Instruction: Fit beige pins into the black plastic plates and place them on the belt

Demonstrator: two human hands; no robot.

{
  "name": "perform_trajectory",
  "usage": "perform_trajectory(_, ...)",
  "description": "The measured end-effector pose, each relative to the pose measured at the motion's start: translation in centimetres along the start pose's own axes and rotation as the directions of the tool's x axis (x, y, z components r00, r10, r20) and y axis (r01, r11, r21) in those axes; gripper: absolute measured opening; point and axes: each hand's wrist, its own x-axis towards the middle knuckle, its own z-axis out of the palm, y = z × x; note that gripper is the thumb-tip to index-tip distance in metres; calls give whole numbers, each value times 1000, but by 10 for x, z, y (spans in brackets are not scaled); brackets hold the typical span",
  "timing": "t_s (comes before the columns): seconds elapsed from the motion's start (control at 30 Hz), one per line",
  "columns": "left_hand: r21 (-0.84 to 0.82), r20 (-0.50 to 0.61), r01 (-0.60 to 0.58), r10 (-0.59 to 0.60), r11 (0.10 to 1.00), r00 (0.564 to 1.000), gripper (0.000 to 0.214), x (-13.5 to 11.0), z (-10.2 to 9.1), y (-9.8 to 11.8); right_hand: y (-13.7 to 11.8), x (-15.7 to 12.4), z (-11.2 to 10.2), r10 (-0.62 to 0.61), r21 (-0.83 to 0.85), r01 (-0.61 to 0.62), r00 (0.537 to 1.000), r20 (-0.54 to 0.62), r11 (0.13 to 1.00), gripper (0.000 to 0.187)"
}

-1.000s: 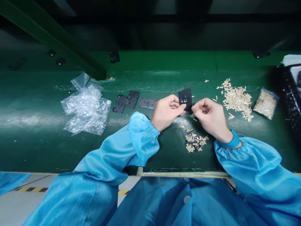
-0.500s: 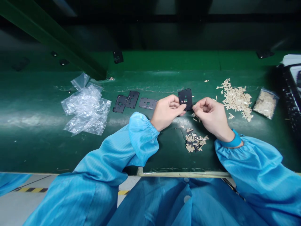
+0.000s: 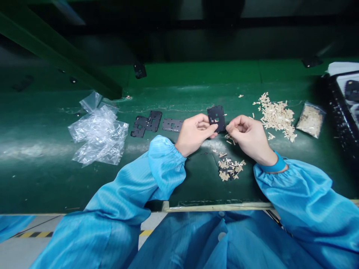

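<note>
The left hand (image 3: 193, 134) gripped a thin black plate (image 3: 217, 116) with cut-outs, held up over the green surface (image 3: 199, 186); its thumb lay across the front, and most of its other fingers were hidden behind. The right hand (image 3: 249, 140) was at the plate's lower right corner, thumb and forefinger closed in a pinch; I couldn't tell whether anything tiny was caught there, or whether the tips touched the plate. It also partly covered a few loose strips (image 3: 229, 141) beneath it.

Left of the plate lay a flat black panel (image 3: 171, 125), its end cut off from sight by the left hand, then overlapping black frames (image 3: 148, 123), and farther left a pile of clear bags (image 3: 99, 140), too tangled to count. Nearer the person than the plate sat a mixed beige-and-black heap (image 3: 230, 170). Right of the plate were a pile of beige strips (image 3: 280, 116), a filled zip-lock bag (image 3: 310, 120), its contents blurred together, and a black tray (image 3: 340, 102) cut off by the edge of view.
</note>
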Motion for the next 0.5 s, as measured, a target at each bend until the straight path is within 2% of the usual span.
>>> perform_trajectory(0.33,0,56,-11,11,1000,998,35,1,-5,-2,-5,-1,-2,41,80,-45,998,43,996,21)
perform_trajectory(0.5,-7,95,-10,11,1000,995,41,1,-8,-2,-7,-3,-4,113,168,-131,987,115,977,23)
